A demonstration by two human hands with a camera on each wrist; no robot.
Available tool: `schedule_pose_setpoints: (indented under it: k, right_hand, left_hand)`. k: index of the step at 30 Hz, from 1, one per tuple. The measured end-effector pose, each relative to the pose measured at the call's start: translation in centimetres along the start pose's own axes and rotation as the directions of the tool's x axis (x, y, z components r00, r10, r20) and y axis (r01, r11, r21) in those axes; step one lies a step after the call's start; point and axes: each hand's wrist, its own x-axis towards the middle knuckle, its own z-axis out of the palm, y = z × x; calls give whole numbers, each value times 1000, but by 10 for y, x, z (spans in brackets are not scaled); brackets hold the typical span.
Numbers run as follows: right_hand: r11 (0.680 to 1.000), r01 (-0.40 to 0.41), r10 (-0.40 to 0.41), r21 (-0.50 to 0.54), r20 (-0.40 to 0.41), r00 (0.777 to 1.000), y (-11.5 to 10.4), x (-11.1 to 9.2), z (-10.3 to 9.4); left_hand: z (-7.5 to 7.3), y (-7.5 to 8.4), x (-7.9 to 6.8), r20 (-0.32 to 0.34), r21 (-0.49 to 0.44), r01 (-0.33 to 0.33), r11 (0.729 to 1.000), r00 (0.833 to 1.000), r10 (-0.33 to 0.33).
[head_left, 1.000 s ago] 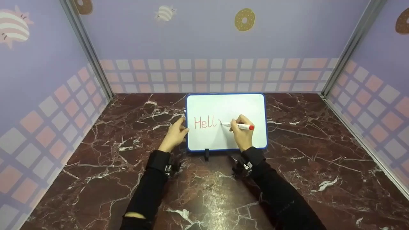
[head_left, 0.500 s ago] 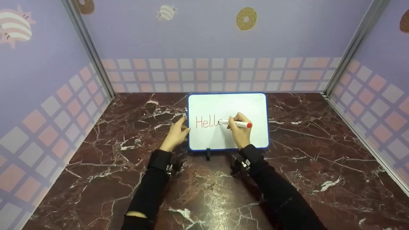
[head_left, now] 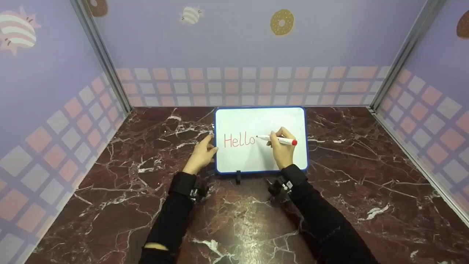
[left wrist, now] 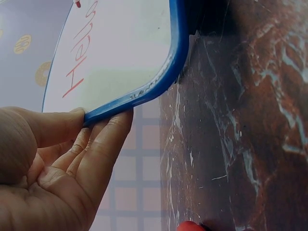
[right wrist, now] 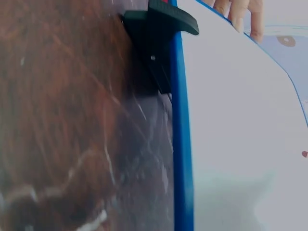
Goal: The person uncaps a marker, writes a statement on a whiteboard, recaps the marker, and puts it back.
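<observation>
A blue-framed whiteboard (head_left: 282,161) leans back on a small black stand (head_left: 238,177), with "Hello" (head_left: 238,140) in red writing on its left half. My left hand (head_left: 200,153) pinches the board's left edge. In the left wrist view the thumb (left wrist: 57,126) lies on the front side and the fingers (left wrist: 103,149) are behind the blue frame (left wrist: 144,96). My right hand (head_left: 282,148) grips a white marker (head_left: 284,140) with a red end, its dark tip right beside the top of the "o". The right wrist view shows the board's lower edge (right wrist: 182,144) and left-hand fingers (right wrist: 239,13), not the right hand.
Dark red marbled tabletop (head_left: 351,205) extends around the board. A lilac wall (head_left: 234,44) with a checked band stands close behind, with side panels left and right. A rounded red thing (left wrist: 190,226) shows at the left wrist view's bottom edge.
The right hand has drawn the "o", turning the partial stroke after "Hell" into "Hello", and has shifted slightly right with the marker. The left hand has stayed at the board's edge.
</observation>
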Motion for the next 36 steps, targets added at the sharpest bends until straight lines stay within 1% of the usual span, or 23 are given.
schedule_pose_setpoints:
  k: [5,11,17,24,31,36]
  right_hand:
    - [1000,1,-1,4,-15,1000,0,3,-9]
    - [1000,5,-5,-2,-27,1000,1,6,-16]
    - [1000,-17,17,-25,-11,1000,4,7,-18]
    - [999,-5,5,-44,1,1000,6,7,-18]
    - [997,-20,23,-77,36,999,5,4,-23]
    - [993,-9,13,-117,29,1000,2,3,-27]
  left_hand:
    - [0,0,0,-9,14,0,1000,1000,0]
    - [-2,0,0,-4,14,-3,1000,1000,4]
    - [-2,1,0,0,10,3,1000,1000,-3]
    - [-1,2,0,-7,8,-3,1000,1000,3]
    - [0,-1,0,-3,-5,-16,1000,1000,16]
    - [1,-2,1,-12,-5,-14,1000,1000,14]
